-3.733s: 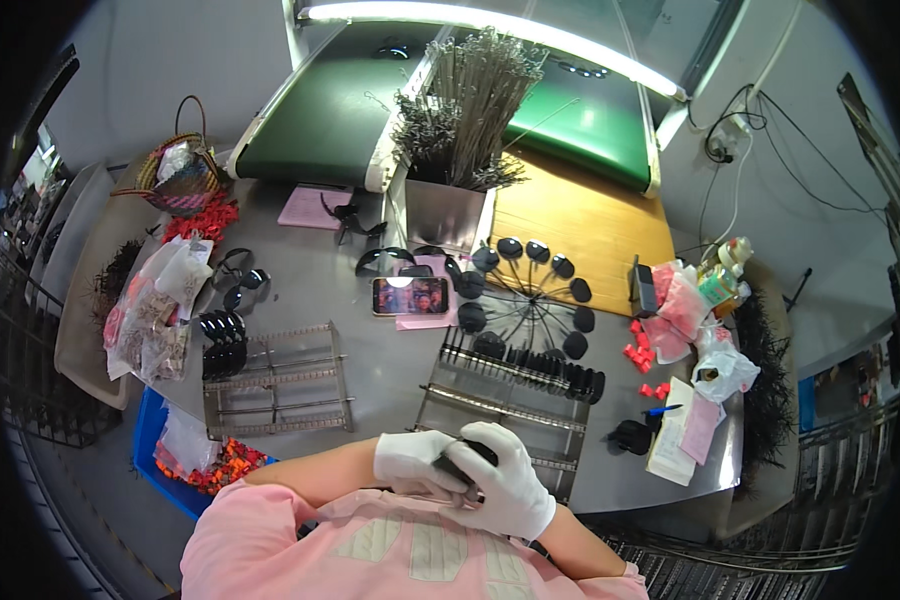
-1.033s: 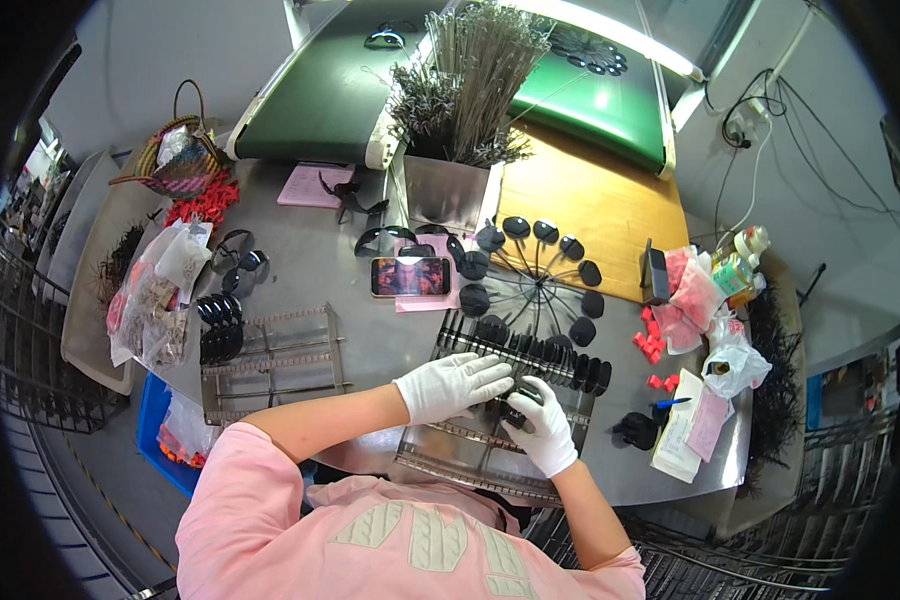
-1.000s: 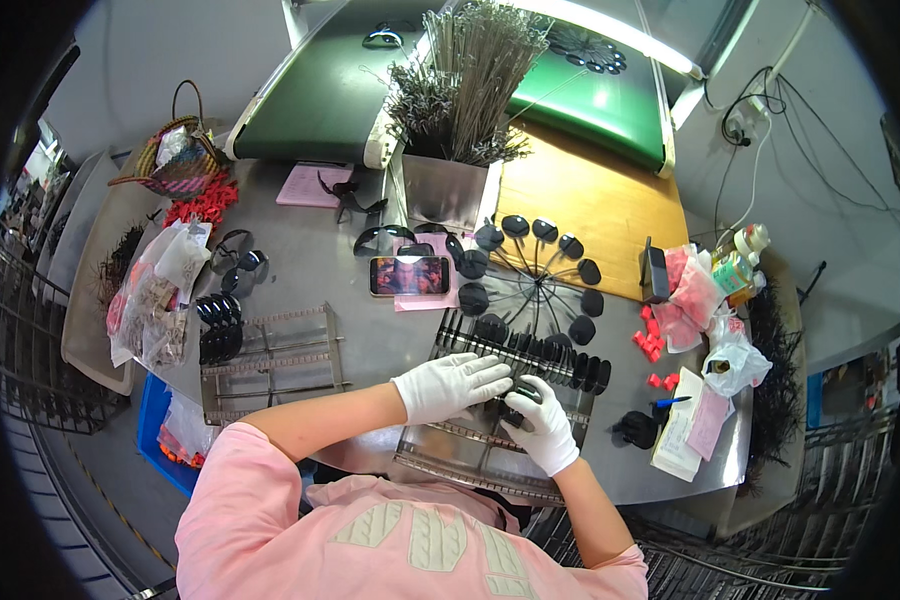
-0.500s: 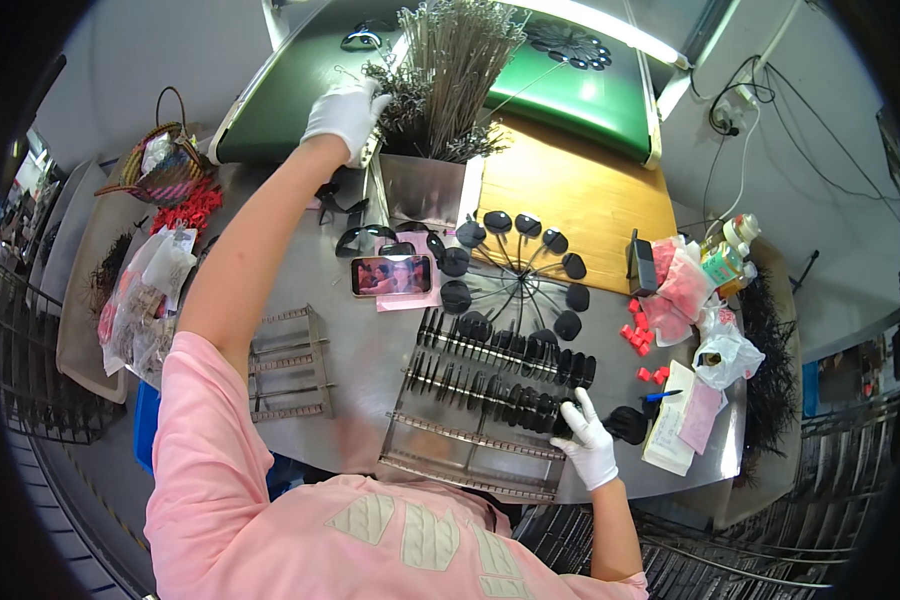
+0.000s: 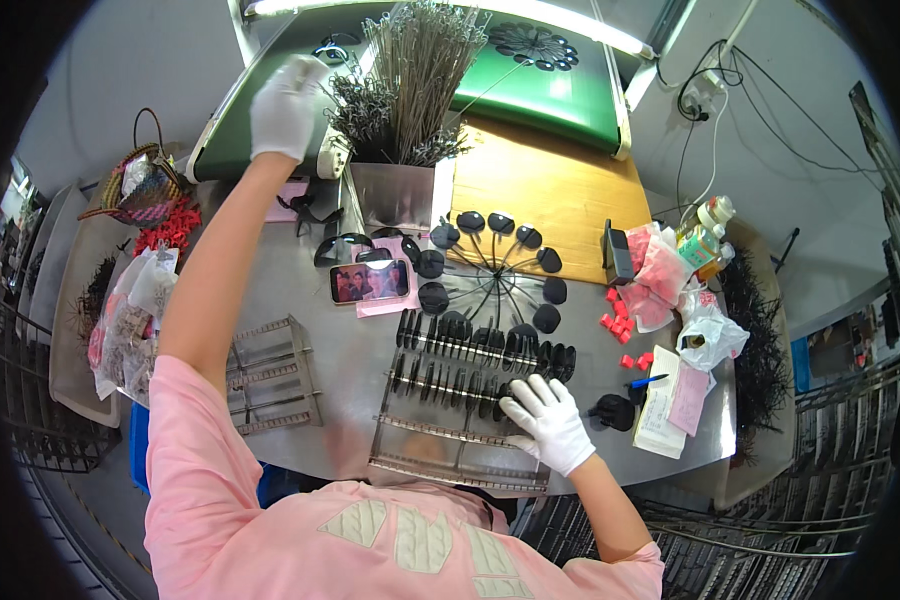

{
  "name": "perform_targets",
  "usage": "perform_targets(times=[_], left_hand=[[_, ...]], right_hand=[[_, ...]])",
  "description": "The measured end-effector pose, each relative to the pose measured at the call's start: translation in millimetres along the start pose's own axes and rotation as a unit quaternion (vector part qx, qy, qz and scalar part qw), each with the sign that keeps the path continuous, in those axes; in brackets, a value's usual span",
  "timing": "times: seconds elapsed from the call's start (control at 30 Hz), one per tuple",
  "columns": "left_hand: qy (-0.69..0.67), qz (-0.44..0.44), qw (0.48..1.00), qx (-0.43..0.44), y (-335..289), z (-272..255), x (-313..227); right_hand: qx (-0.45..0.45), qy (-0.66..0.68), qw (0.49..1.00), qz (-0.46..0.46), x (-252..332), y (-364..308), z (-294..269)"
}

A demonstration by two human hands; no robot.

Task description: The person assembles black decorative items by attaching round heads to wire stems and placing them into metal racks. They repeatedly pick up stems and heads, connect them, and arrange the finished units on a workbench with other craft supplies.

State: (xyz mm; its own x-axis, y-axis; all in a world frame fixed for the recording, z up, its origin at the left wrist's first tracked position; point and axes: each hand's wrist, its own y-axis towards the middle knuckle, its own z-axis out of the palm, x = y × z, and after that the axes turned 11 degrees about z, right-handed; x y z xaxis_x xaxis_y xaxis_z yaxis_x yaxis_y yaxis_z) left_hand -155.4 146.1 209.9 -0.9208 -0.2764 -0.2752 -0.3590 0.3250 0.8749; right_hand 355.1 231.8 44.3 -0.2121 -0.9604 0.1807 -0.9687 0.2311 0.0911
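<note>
My left hand [image 5: 286,112], in a white glove, is raised over the green conveyor belt at the far left, beside a dense bundle of thin metal wire hooks [image 5: 425,85] in a metal box [image 5: 395,194]. Its fingers are drawn together; what they hold, if anything, I cannot make out. My gloved right hand [image 5: 552,428] lies with fingers stretched over the right end of a wire rack [image 5: 460,435]. Its fingertips are at the end of the nearer of two rows of upright black lenses [image 5: 440,382]. Behind the rack, a wheel-shaped wire holder [image 5: 497,275] carries black lenses around its rim.
An empty rack [image 5: 270,375], a phone [image 5: 370,282] and dark sunglasses [image 5: 343,248] lie on the metal table. At right are red clips [image 5: 618,318], a notepad [image 5: 660,425], bags and bottles. A woven basket [image 5: 142,190] stands far left; another lens wheel [image 5: 533,46] lies on the belt.
My left hand has moved left, away from the wire bundle. My right hand has shifted left over the rack's end and its fingers have stretched out. The whole view has shifted slightly.
</note>
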Motion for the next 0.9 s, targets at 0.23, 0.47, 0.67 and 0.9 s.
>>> perform_targets(times=[0.23,0.47,0.67,0.9], left_hand=[[-0.186,0.109,0.939,-0.269,-22.1,-170.9,-65.4],[-0.235,-0.063,0.969,-0.029,-146.0,-178.5,-70.4],[-0.314,-0.283,0.904,-0.059,-197.5,-145.7,-55.7],[-0.276,-0.323,0.892,0.154,-277.9,-71.5,-62.5]], right_hand=[[-0.080,-0.074,0.975,0.192,-16.2,-45.4,-9.5],[0.101,0.186,0.966,0.145,63.4,-65.5,32.2],[-0.025,0.142,0.969,0.199,87.4,-51.9,13.1],[-0.040,0.121,0.975,0.184,93.8,-44.3,-9.0]])
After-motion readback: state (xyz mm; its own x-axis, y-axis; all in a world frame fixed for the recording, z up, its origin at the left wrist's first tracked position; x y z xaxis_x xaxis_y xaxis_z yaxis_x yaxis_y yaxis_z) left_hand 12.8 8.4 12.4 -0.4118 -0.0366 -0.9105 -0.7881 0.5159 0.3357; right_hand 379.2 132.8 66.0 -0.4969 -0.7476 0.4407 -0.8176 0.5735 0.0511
